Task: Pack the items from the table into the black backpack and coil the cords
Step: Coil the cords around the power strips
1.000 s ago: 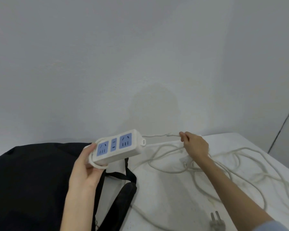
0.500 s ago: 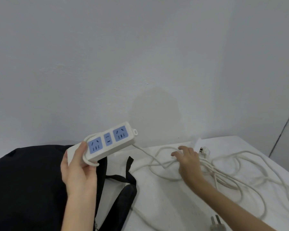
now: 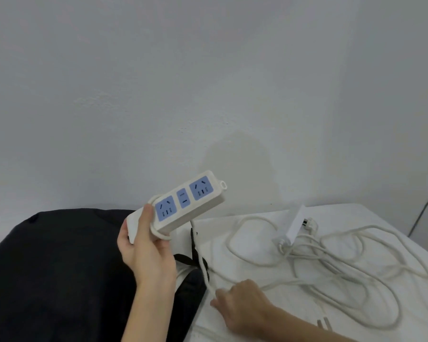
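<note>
My left hand [image 3: 148,253] grips a white power strip [image 3: 183,203] with blue sockets, held up above the black backpack [image 3: 59,272]. One loop of its white cord [image 3: 203,262] is wound round the strip near my thumb, and the cord hangs down to the table. My right hand [image 3: 242,307] pinches this cord low over the table, beside the backpack's strap [image 3: 193,255]. More white cord [image 3: 344,280] lies in loose tangled loops on the white table [image 3: 257,255].
A second white power strip [image 3: 294,225] with a plug lies at the back of the table amid the cords. A grey plug [image 3: 323,323] rests near my right forearm. The wall stands close behind; the table's right edge runs diagonally.
My right hand has come from the far cord loops back toward me and taken hold of the cord under the strip. My left hand has shifted the strip slightly.
</note>
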`<state>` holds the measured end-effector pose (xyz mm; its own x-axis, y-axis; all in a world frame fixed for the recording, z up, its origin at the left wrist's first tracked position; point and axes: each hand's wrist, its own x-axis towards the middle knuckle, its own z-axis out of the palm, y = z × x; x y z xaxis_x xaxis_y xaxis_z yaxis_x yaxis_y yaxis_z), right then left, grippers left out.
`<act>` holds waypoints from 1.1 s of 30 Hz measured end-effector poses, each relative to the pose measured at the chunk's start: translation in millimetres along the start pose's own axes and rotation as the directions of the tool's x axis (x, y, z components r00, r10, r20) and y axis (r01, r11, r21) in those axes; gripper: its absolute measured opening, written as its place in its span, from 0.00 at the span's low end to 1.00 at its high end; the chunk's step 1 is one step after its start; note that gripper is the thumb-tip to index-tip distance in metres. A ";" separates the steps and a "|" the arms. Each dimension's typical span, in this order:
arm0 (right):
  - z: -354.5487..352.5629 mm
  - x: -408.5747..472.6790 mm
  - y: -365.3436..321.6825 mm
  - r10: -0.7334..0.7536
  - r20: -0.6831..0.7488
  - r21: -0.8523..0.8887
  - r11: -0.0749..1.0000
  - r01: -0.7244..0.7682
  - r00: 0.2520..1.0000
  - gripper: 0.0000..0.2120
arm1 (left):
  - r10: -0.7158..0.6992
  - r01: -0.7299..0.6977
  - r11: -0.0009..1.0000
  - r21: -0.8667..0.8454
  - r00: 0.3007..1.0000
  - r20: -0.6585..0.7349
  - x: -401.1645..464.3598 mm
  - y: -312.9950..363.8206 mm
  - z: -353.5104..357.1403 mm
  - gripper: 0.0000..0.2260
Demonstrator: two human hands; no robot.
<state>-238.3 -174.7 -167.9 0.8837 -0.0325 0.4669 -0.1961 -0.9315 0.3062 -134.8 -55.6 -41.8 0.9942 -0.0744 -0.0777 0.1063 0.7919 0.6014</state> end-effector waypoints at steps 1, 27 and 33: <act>-2.2 -3.6 -3.0 -0.055 0.014 -0.013 0.998 0.055 0.998 0.21 | 0.026 -0.026 1.000 0.005 1.000 -0.013 1.5 -3.8 -0.1 0.22; -117.0 97.8 91.5 0.161 -0.580 0.268 0.964 0.001 0.799 0.23 | 0.094 -0.519 0.683 0.515 0.761 0.642 5.5 -39.7 -9.2 0.34; -106.6 101.0 99.2 0.442 -0.367 0.707 0.704 -0.063 0.818 0.14 | 0.147 -0.452 0.786 0.423 0.800 0.582 -0.3 -20.8 -0.1 0.30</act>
<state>-213.9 -231.8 -1.9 0.4806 -0.3053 0.8221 0.1064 -0.9102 -0.4003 -137.3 -72.0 -54.4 0.8208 -0.2960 0.4886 -0.3583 0.3994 0.8439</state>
